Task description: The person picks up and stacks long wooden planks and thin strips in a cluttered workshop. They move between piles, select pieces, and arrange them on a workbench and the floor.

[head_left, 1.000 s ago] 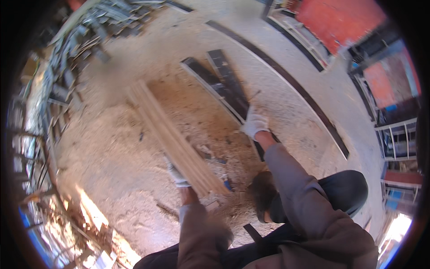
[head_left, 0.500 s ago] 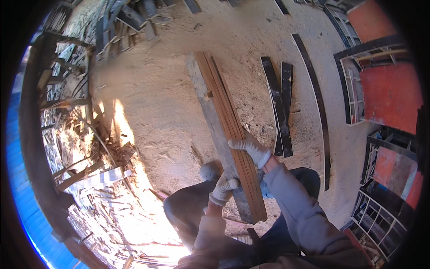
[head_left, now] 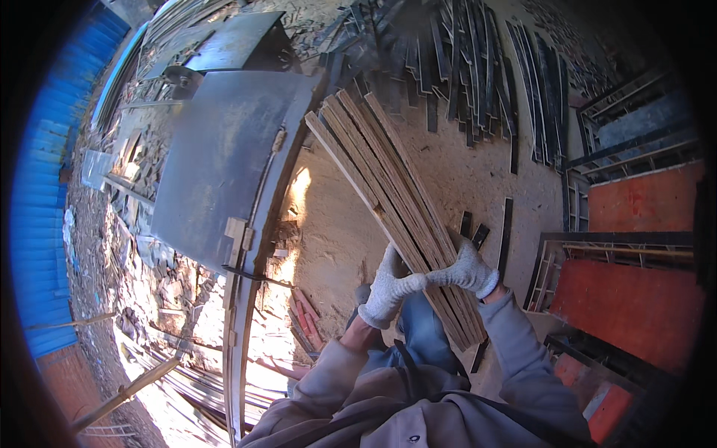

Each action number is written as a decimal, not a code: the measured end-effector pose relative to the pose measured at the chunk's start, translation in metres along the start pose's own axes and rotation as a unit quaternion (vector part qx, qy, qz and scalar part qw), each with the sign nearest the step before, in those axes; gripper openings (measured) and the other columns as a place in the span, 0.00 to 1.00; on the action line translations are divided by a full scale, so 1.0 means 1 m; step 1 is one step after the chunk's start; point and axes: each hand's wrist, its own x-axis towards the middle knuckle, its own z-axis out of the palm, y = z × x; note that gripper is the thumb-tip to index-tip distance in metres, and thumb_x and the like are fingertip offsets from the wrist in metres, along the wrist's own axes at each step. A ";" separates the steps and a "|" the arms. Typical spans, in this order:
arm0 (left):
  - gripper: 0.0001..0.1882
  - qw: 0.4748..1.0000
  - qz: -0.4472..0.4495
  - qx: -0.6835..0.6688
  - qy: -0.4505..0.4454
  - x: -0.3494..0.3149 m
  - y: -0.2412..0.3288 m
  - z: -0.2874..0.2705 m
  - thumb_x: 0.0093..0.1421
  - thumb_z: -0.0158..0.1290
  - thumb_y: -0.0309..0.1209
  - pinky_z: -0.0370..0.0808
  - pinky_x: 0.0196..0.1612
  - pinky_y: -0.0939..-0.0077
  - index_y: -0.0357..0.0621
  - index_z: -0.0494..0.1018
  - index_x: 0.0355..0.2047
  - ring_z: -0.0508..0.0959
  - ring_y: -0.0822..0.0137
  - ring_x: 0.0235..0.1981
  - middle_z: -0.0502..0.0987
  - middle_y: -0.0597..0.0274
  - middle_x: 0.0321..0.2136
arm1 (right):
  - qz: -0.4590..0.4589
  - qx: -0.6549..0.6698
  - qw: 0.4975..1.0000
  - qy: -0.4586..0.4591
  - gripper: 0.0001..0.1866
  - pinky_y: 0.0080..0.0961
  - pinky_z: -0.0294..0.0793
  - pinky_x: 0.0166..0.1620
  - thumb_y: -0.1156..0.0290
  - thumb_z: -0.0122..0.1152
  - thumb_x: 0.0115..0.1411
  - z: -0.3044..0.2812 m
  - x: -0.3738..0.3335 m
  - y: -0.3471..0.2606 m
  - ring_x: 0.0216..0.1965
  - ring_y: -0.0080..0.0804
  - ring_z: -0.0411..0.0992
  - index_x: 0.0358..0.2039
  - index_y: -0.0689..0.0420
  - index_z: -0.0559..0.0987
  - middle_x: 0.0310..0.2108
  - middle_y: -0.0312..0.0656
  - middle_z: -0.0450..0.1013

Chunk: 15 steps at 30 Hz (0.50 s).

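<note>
A bundle of long, flat wooden strips [head_left: 388, 187] slants from upper left to lower right in front of me, held up above the ground. My left hand [head_left: 388, 291], in a pale knitted glove, grips its left side with the thumb across the top. From the right, my right hand [head_left: 470, 272], gloved alike, is wrapped round the same bundle, the thumbs nearly meeting. Layered edges of the strips face up, and their far ends fan slightly apart. The fingers beneath the bundle are hidden.
Left of the bundle stands a metal-topped table [head_left: 224, 149], a round disc [head_left: 181, 77] at its far side. Dark strips [head_left: 463, 67] lie piled on the ground ahead. Framed red panels [head_left: 635, 299] are stacked at right; scrap wood [head_left: 172, 276] litters the left.
The bundle has come up from low between my knees, and I am more upright. The metal-topped table has come into view at the left. Both hands still grip the strips.
</note>
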 end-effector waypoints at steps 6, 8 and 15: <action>0.25 0.967 0.072 0.019 0.245 0.038 0.075 0.044 0.59 0.70 0.32 0.83 0.46 0.70 0.36 0.73 0.52 0.84 0.67 0.41 0.83 0.56 0.44 | 0.051 0.025 0.991 -0.120 0.57 0.37 0.67 0.69 0.59 0.86 0.49 0.002 0.075 -0.066 0.67 0.37 0.67 0.73 0.57 0.61 0.66 0.46 0.70; 0.24 0.968 0.077 -0.032 0.237 0.059 0.092 0.029 0.61 0.68 0.31 0.82 0.49 0.68 0.36 0.73 0.54 0.84 0.64 0.44 0.83 0.56 0.45 | 0.074 0.005 0.978 -0.195 0.60 0.38 0.64 0.71 0.51 0.83 0.51 -0.004 0.113 -0.081 0.70 0.38 0.63 0.76 0.56 0.56 0.69 0.48 0.66; 0.18 0.914 0.157 -0.174 0.330 0.155 0.161 -0.034 0.66 0.61 0.31 0.84 0.51 0.61 0.40 0.75 0.54 0.84 0.59 0.45 0.82 0.55 0.47 | 0.002 -0.429 0.865 -0.261 0.69 0.43 0.65 0.68 0.21 0.66 0.47 -0.004 0.298 -0.127 0.67 0.56 0.67 0.75 0.59 0.57 0.66 0.63 0.66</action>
